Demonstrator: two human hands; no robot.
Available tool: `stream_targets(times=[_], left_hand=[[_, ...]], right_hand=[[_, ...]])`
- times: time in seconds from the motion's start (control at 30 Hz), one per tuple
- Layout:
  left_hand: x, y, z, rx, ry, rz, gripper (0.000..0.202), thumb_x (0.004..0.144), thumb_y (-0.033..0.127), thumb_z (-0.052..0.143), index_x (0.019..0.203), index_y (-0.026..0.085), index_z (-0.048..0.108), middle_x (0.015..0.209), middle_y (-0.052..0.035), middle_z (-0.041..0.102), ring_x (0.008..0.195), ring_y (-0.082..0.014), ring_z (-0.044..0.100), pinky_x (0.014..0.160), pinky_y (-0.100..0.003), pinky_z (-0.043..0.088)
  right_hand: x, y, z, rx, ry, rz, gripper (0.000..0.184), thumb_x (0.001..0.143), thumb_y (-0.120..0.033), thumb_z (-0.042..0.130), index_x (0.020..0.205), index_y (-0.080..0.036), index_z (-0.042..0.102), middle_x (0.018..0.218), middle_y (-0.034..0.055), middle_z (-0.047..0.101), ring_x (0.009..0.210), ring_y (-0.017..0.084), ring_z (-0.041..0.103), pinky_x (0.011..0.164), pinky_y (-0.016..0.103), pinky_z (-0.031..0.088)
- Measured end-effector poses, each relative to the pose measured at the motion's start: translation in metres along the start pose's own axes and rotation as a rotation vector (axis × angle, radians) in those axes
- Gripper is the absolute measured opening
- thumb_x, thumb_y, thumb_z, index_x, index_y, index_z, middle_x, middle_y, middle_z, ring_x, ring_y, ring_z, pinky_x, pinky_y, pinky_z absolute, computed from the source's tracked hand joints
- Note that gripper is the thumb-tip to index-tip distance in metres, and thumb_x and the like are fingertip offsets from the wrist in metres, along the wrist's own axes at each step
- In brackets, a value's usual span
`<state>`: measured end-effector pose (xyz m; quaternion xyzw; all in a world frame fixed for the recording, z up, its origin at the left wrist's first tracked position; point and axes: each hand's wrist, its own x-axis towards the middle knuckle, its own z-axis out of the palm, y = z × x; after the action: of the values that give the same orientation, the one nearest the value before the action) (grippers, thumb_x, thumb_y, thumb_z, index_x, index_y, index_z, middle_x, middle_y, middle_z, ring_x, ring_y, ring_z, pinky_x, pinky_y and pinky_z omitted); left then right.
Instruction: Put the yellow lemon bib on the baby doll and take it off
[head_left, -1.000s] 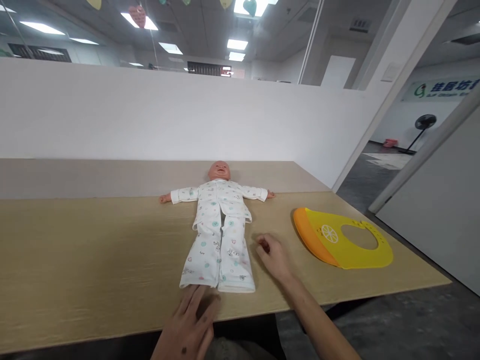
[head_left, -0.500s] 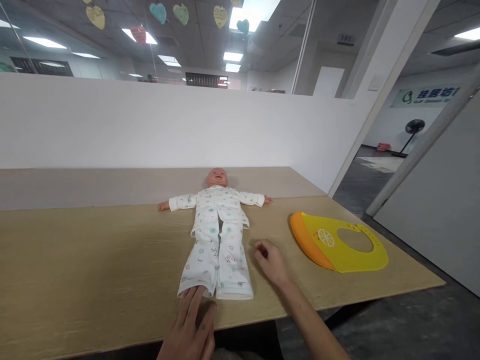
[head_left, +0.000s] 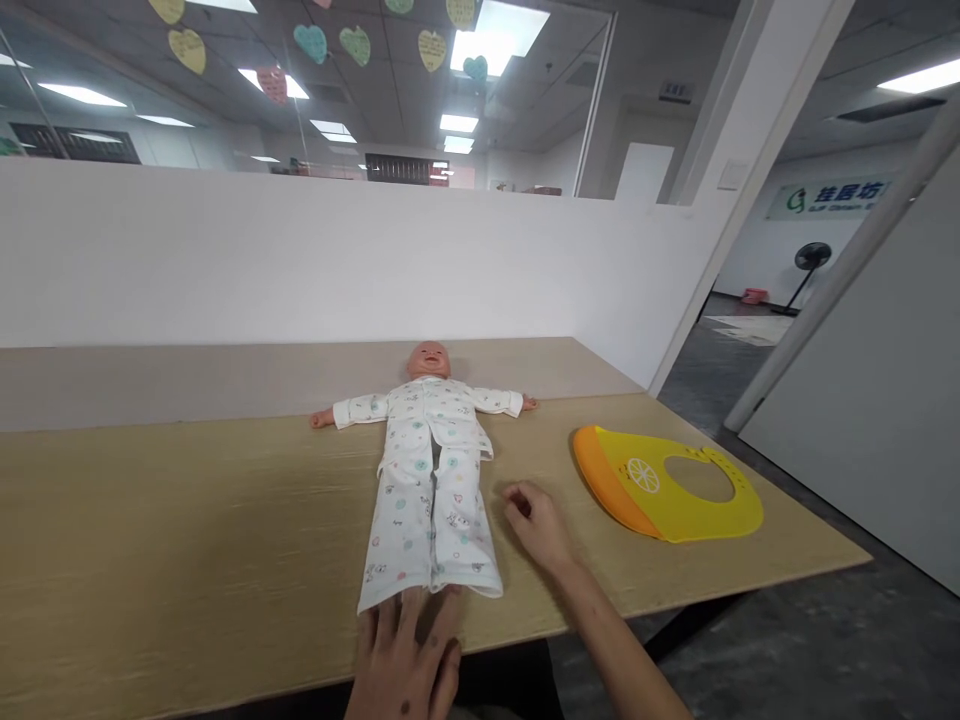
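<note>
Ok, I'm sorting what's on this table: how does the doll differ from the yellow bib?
The doll wears white printed pyjamas; the bib is yellow with an orange lip and a lemon print. The doll lies mid-table, arms spread; the bib lies nearer the table's right end. The left hand touches the doll's trouser cuffs; no hand touches the bib. Both lie flat on the wooden table.

The single head camera looked forward and down from the table's (head_left: 187, 520) near edge — facing the white partition (head_left: 300, 260) beyond.
</note>
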<state>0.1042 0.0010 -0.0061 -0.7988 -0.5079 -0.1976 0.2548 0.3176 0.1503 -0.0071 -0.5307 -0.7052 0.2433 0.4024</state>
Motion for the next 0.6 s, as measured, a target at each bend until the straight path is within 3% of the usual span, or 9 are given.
stream_targets(times=[0.2,0.33,0.47,0.53,0.6], left_hand=[[-0.002,0.011,0.004,0.073,0.017,-0.067,0.055,0.082,0.032,0.054,0.136,0.032,0.045,0.115,-0.0123,0.059,0.108,-0.0318,0.053,0.087,-0.048,0.043],[-0.003,0.014,0.004,0.027,0.019,-0.082,0.052,0.083,0.031,0.054,0.135,0.029,0.047,0.114,-0.0119,0.060,0.106,-0.0304,0.054,0.089,-0.048,0.041],[-0.001,0.016,0.002,-0.053,0.026,-0.129,0.048,0.084,0.030,0.052,0.132,0.030,0.051,0.111,-0.0098,0.061,0.104,-0.0285,0.054,0.091,-0.048,0.038],[0.000,0.018,0.002,-0.093,0.036,-0.165,0.045,0.085,0.033,0.050,0.130,0.030,0.053,0.111,-0.0093,0.061,0.104,-0.0279,0.053,0.091,-0.048,0.038],[0.000,0.019,0.003,-0.114,0.041,-0.188,0.044,0.085,0.034,0.049,0.129,0.030,0.054,0.110,-0.0096,0.061,0.104,-0.0278,0.052,0.091,-0.048,0.037]], right_hand=[[-0.012,-0.005,-0.004,0.102,0.071,0.034,0.016,0.077,-0.024,0.048,0.084,-0.016,0.061,0.086,0.0082,0.066,0.079,0.019,0.060,0.074,0.033,0.047],[-0.030,-0.006,-0.022,0.254,0.169,0.101,0.025,0.077,-0.036,0.054,0.089,-0.016,0.062,0.093,0.0109,0.067,0.087,0.022,0.061,0.082,0.038,0.049],[-0.045,0.012,-0.065,0.312,0.240,0.241,0.034,0.071,-0.046,0.061,0.090,-0.018,0.064,0.097,0.0114,0.068,0.093,0.026,0.061,0.090,0.048,0.047],[-0.049,0.026,-0.094,0.266,0.343,0.316,0.036,0.065,-0.046,0.065,0.090,-0.020,0.065,0.098,0.0110,0.068,0.095,0.028,0.061,0.095,0.053,0.042],[-0.054,0.032,-0.126,0.223,0.537,0.368,0.033,0.061,-0.043,0.066,0.085,-0.021,0.066,0.100,0.0135,0.067,0.102,0.031,0.060,0.100,0.053,0.039]])
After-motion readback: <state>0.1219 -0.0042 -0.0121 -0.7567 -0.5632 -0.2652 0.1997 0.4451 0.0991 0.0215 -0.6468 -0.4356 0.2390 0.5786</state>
